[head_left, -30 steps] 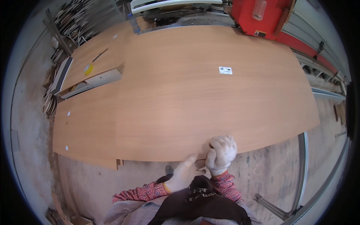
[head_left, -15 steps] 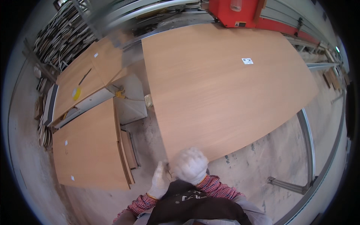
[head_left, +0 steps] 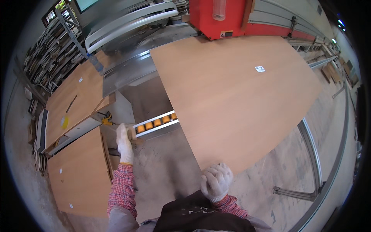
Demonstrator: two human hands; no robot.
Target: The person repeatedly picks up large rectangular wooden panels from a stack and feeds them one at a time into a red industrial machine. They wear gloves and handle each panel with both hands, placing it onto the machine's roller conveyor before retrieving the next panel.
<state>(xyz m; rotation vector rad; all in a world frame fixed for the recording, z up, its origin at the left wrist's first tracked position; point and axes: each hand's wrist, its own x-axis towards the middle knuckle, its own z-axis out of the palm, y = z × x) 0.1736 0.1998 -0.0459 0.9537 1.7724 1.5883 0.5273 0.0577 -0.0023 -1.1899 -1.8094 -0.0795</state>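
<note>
A large wood-grain panel [head_left: 235,100] with a small white label spans the middle and right. My right hand [head_left: 217,181], in a white knit glove, is closed over its near corner with the fingers curled on top. My left hand [head_left: 124,144], gloved alike, reaches out to the left, closed at the block-like end of a roller rail [head_left: 156,123]. That rail has a silvery frame and orange rollers, and its right end passes under the panel's left edge. The left fingertips are slightly blurred.
A red machine [head_left: 222,19] stands beyond the panel. On the left are a wood-topped bench [head_left: 73,96] with a yellow tape roll [head_left: 64,122], a clear bottle [head_left: 94,63], and a lower stack of panels [head_left: 79,174]. A metal frame [head_left: 311,154] stands on the right.
My left hand has left the panel's near corner and stretched left to the rail's end. The panel has shifted right relative to the red machine, uncovering the orange rollers. My right hand stays at the corner.
</note>
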